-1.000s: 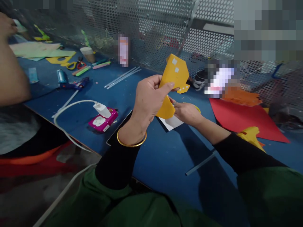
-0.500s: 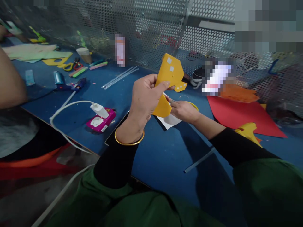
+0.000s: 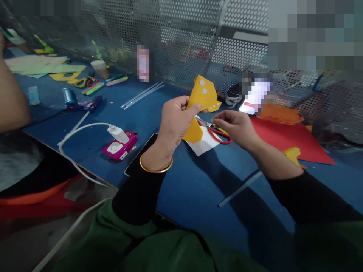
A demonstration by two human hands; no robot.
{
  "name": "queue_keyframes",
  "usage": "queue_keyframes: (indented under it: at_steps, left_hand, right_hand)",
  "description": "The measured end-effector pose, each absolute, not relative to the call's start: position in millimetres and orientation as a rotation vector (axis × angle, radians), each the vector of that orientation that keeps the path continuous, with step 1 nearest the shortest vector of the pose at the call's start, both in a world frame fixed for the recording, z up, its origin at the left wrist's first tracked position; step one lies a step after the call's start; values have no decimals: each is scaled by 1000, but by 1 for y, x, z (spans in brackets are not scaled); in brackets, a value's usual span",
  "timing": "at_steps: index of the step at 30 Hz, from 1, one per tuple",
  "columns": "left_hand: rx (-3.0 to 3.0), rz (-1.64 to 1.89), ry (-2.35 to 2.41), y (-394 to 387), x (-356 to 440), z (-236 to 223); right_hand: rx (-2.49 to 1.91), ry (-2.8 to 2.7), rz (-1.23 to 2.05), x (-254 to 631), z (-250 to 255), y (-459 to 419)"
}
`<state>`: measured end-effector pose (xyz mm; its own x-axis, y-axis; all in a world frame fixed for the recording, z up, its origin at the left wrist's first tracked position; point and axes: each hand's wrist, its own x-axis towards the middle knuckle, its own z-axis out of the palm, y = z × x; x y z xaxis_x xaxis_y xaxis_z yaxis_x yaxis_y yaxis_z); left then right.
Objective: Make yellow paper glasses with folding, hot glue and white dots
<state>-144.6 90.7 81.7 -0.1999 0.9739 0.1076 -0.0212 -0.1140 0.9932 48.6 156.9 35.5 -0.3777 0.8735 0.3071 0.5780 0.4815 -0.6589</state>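
My left hand (image 3: 177,121) grips a folded yellow craft-sheet piece (image 3: 202,94) above the table, thumb across its front. Small white squares dot its upper part, and a lower yellow flap shows beneath my fingers. My right hand (image 3: 238,126) is closed in a pinch just right of the piece; whatever lies between its fingertips is too small or hidden to name. Below those fingertips are scissors (image 3: 219,136) with red and yellow handles, their blades partly hidden behind the yellow piece. White paper (image 3: 200,147) lies under the scissors on the blue table.
A magenta power adapter (image 3: 120,146) with a white plug and cable sits left of my wrist. Beyond are a blue glue gun (image 3: 85,104), clear glue sticks (image 3: 143,95) and a paper cup (image 3: 100,68). Red sheet (image 3: 295,141) lies right. Another person's arm (image 3: 13,96) is at far left.
My right hand has moved up and right, and the scissors' red handle is now exposed below it. The yellow piece in my left hand has dropped slightly.
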Motion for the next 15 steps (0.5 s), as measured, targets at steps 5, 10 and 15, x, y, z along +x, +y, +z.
queue_keyframes:
  at_steps: [5, 10, 15]
  left_hand:
    - [1223, 1328, 1221, 84, -130, 77]
    - [1331, 1090, 1148, 69, -110, 75]
    - [1337, 918, 1119, 63, -96, 72]
  right_hand:
    - [-1198, -1684, 869, 67, 61, 101]
    - [-1235, -1548, 833, 93, 57, 66]
    - [-1152, -1526, 939, 112, 52, 58]
